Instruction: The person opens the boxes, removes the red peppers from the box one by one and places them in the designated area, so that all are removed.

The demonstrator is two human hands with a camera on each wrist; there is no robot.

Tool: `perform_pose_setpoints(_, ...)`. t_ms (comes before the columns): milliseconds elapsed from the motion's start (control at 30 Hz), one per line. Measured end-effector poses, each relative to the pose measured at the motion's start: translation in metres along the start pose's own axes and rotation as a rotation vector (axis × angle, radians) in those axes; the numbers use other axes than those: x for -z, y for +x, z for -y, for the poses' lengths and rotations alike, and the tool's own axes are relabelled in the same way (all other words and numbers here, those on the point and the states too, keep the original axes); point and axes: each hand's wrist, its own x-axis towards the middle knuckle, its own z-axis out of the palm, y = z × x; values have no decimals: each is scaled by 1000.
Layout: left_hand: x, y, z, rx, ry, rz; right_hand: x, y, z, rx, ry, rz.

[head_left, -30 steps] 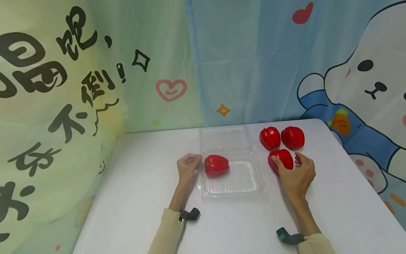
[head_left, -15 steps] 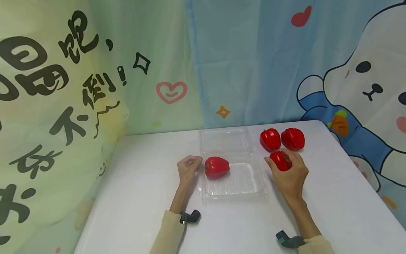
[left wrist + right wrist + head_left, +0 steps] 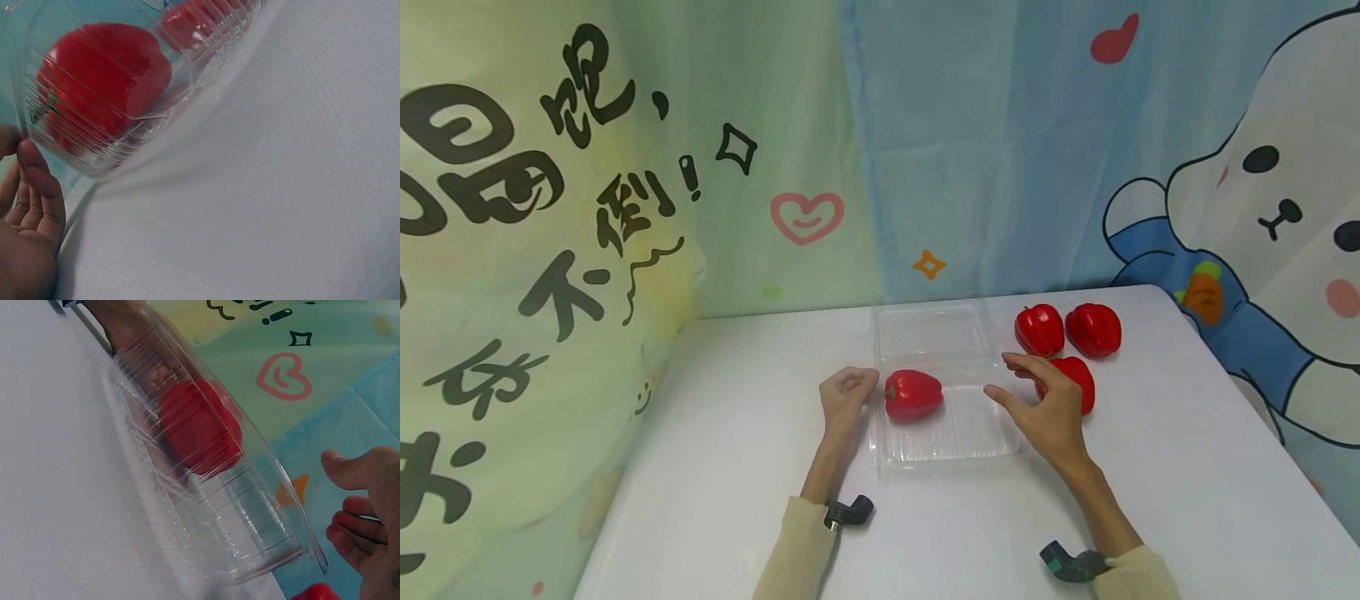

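A clear plastic clamshell box (image 3: pixel 970 450) lies with its lid (image 3: pixel 936 329) laid back on the table. One red bell pepper (image 3: pixel 913 395) rests on its side in the left part of the tray. My left hand (image 3: pixel 847 398) pinches the tray's left rim between thumb and finger, as the left wrist view shows. Over the tray's right edge is my right hand (image 3: pixel 1047 415), thumb and fingers spread apart and holding nothing. A second red bell pepper (image 3: pixel 1078 382) is on the table just behind that hand, partly covered by it.
Two more red bell peppers (image 3: pixel 1040 330) (image 3: pixel 1093 330) stand side by side near the back edge of the white table (image 3: pixel 737 467). Behind the table hangs a printed curtain (image 3: pixel 940 150). Each wrist wears a dark camera mount (image 3: pixel 850 511).
My right hand first closes in over the nearest loose pepper, then moves left off it toward the box. That pepper stays on the table. The left hand keeps its place.
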Motion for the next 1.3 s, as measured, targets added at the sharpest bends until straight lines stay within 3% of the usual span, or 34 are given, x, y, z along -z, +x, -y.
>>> perform_pose_setpoints(233,1,0,1,-15,7,4,-4,5,5,60,72,133)
perform_pose_setpoints(567,1,-2,-3,1,23,-22,-23,7,14,83,94,242)
perform_pose_setpoints(1300,1,0,1,-31,1,8,-51,17,31,96,38,408)
